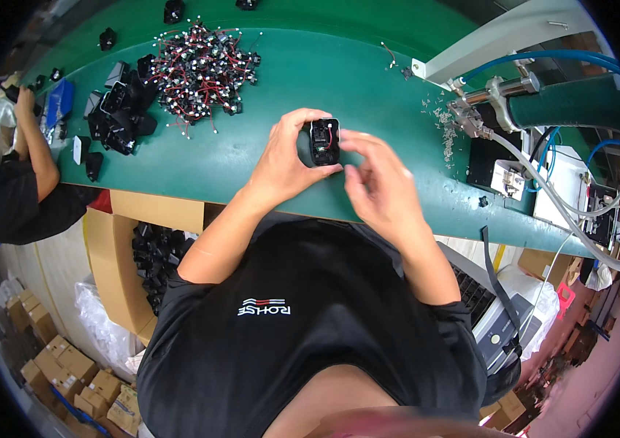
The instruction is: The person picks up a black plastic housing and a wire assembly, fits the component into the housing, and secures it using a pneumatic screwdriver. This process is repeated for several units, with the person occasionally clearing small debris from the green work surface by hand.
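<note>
My left hand grips a small black plastic housing with a pale rim, its open side facing up. Inside the housing a red wire with a white connector and some small parts can be seen. Just to the right of it is my right hand, slightly blurred, thumb and fingers apart. Its index fingertip is close to the housing's right edge; whether it touches cannot be made out. Beyond my hands lies a heap of small black parts with red wires and white connectors. Left of that heap sits a pile of black housings.
Loose screws are scattered on the green table beside a machine with hoses. A cardboard box of black parts stands below the table's front edge. At the far left another person's arm reaches over the table.
</note>
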A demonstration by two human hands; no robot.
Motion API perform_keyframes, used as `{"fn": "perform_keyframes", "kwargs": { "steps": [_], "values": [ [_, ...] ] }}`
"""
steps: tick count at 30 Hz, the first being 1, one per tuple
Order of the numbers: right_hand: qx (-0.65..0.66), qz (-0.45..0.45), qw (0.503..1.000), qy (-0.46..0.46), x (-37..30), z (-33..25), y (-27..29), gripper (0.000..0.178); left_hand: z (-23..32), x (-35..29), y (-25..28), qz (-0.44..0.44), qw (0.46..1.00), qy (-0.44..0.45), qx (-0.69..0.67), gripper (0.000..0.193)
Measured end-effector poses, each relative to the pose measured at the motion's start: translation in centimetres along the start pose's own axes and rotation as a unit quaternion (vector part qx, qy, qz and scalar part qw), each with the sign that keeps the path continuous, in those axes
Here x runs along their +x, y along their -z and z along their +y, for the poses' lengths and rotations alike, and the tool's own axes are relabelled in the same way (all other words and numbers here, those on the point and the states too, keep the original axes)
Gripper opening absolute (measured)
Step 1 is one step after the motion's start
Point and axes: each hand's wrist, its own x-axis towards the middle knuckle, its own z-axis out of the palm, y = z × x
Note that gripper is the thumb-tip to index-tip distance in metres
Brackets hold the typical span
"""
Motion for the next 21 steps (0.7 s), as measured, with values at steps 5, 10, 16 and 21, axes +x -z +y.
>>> {"fn": "perform_keyframes", "kwargs": {
  "steps": [5,10,16,21],
  "values": [
    [-0.167,0.391,0.847,0.319,3.0,-3.0,9.8,0.052,0.4,1.4,1.5,-0.051,0.985,-0.058,0.151,0.056],
    [0.015,0.451,0.875,0.176,9.9,-3.9,14.5,0.040,-0.4,1.5,1.2,-0.041,0.971,-0.102,0.212,0.047],
    [0.243,0.370,0.887,0.133,10.6,-5.1,11.1,0.093,-0.7,1.2,1.2,-0.034,0.967,-0.098,0.235,0.047],
    [0.307,0.289,0.888,0.184,10.0,-4.4,7.0,0.104,-0.5,1.0,1.2,-0.042,0.967,-0.088,0.234,0.046]
  ]
}}
